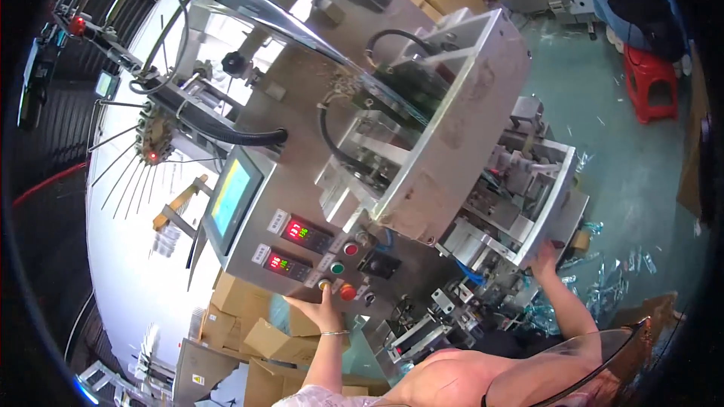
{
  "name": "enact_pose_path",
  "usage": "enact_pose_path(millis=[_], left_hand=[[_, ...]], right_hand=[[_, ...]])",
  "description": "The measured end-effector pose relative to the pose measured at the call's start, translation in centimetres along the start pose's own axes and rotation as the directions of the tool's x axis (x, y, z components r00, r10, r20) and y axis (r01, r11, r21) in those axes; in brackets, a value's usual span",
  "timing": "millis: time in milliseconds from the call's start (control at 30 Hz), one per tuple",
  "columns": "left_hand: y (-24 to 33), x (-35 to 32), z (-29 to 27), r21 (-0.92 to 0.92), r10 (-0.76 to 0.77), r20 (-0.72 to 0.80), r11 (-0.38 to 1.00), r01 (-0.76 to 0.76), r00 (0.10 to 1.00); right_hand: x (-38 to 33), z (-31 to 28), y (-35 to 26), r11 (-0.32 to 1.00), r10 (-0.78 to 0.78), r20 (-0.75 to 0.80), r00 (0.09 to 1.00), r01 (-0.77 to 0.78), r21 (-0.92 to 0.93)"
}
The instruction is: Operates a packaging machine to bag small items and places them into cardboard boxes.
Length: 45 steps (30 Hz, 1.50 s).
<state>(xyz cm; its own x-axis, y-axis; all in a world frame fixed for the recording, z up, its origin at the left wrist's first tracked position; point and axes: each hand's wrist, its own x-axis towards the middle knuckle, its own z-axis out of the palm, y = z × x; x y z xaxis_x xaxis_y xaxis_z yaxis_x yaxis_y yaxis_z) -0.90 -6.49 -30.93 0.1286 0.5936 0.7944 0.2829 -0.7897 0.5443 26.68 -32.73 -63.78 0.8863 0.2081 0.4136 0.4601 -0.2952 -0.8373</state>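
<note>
My left hand is at the lower edge of the machine's control panel. One fingertip touches a small round push button and another finger points out to the left, so the hand is open and holds nothing. Just right of that fingertip sits a red knob, with a green button above it. My right hand reaches up to the lower corner of the machine's metal frame. Its fingertips meet the frame there, and their grip is too small and partly hidden to make out.
A touch screen and two lit digital displays are on the panel. Bulky metal housing juts out above my right hand. Cardboard boxes stand lower left. Clear plastic scraps litter the floor near a red stool.
</note>
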Motion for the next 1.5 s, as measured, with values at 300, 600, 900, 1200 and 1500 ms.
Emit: enact_pose_path(millis=[300, 600, 900, 1200, 1500], left_hand=[[0.7, 0.0, 0.2, 0.003, -0.013, -0.075, 1.000, 0.013, 0.997], [1.4, 0.1, 0.3, 0.077, -0.051, -0.098, 0.995, 0.059, 0.994], [1.4, 0.4, 0.6, 0.117, -0.093, -0.082, 0.988, 0.103, 0.992], [17.6, 4.6, -9.4, 0.210, 0.633, 0.191, 0.720, -0.661, 0.750], [45.0, 22.9, 4.2, -0.442, 0.766, 0.077, 0.600, -0.667, 0.638]], right_hand=[[1.0, 0.8, 1.7, 0.971, -0.044, 0.107, 0.993, 0.068, -0.230], [1.3, 0.3, 1.6, 0.963, -0.058, 0.109, 0.992, 0.085, -0.258], [1.7, -0.8, 0.4, 0.975, 0.020, 0.224, 0.974, 0.031, -0.219], [1.3, -4.4, -2.3, 0.990, 0.099, 0.174, 0.980, -0.079, -0.118], [-0.6, -7.5, -4.9, 0.964, 0.204, 0.200, 0.958, -0.161, -0.211]])
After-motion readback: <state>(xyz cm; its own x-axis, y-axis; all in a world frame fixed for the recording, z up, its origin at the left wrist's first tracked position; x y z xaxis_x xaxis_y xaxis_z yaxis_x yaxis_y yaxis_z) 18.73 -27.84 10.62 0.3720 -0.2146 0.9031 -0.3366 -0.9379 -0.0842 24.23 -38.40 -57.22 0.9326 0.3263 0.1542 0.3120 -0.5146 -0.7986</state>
